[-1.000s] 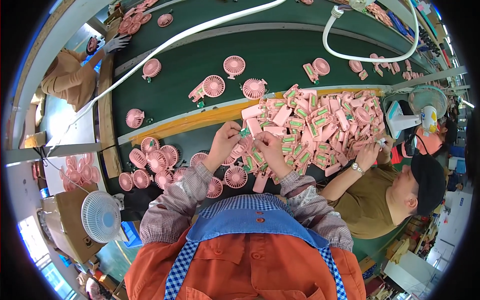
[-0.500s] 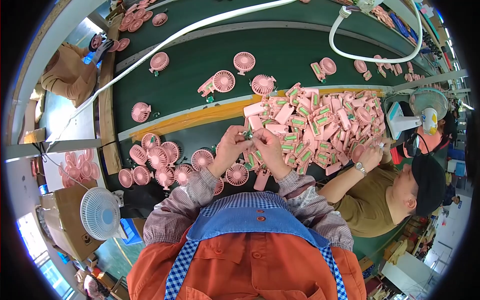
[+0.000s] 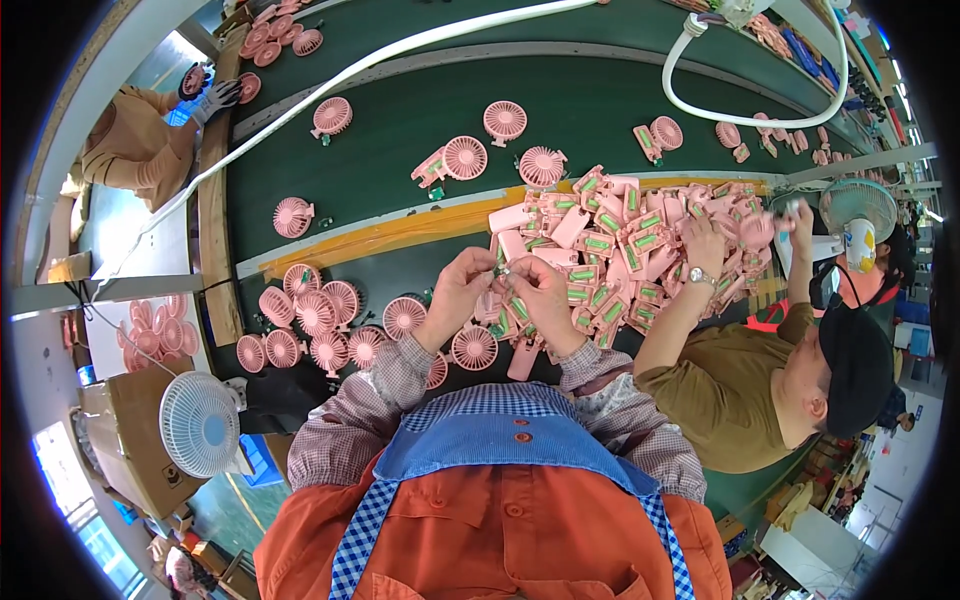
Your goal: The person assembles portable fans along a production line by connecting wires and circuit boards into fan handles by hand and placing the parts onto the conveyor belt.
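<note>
My left hand (image 3: 463,293) and my right hand (image 3: 541,296) meet in front of my chest, thumbs and fingertips pinched together. Between them is a small circuit board (image 3: 501,270), mostly covered by the fingers. A pink part shows just below the fingertips; whether it is joined to the board I cannot tell. Left of my left hand lie several round pink fan heads (image 3: 316,314), some with small green boards hanging off. Close by my right hand spreads a heap of pink fan handles (image 3: 600,243) with green inserts.
Beyond a yellow-taped rail (image 3: 370,235), a green conveyor belt (image 3: 390,110) carries pink fan parts. A white cable (image 3: 400,48) crosses above. To my right a co-worker (image 3: 740,390) reaches into the heap. Another person's gloved hand (image 3: 218,98) is at far left. A white fan (image 3: 200,425) stands left.
Fan parts on the belt have shifted right. The co-worker's near hand moved onto the heap and the other lifted a fan head. My hands stay together, fingers slightly turned on the board.
</note>
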The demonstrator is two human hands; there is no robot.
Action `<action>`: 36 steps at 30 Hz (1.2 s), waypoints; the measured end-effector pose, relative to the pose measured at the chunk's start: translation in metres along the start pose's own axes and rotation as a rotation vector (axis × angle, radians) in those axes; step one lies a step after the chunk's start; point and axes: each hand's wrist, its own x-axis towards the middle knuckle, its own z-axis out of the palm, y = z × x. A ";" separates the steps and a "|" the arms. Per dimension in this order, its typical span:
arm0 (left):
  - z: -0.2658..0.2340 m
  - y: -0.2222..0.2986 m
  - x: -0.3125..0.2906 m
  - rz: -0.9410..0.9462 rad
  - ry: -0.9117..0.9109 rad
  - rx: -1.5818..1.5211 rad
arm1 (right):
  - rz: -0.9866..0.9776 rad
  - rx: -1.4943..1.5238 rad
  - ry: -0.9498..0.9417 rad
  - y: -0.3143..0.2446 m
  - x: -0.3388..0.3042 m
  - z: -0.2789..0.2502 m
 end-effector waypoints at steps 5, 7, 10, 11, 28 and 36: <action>0.007 0.006 -0.001 -0.018 0.008 0.017 | -0.060 -0.083 0.031 0.002 -0.001 0.002; 0.009 0.009 -0.002 -0.025 0.027 0.001 | -0.070 -0.089 0.033 0.003 -0.001 0.002; 0.003 0.000 -0.003 -0.012 0.055 0.046 | -0.102 -0.148 0.017 -0.001 -0.001 0.002; 0.001 -0.003 -0.002 -0.012 0.035 0.052 | -0.100 -0.150 -0.001 -0.002 -0.001 0.002; -0.003 0.018 -0.004 0.001 -0.098 0.206 | -0.292 -0.510 -0.039 -0.020 -0.002 -0.006; -0.003 0.027 -0.007 0.119 -0.111 0.369 | -0.191 -0.574 -0.126 -0.033 -0.001 -0.008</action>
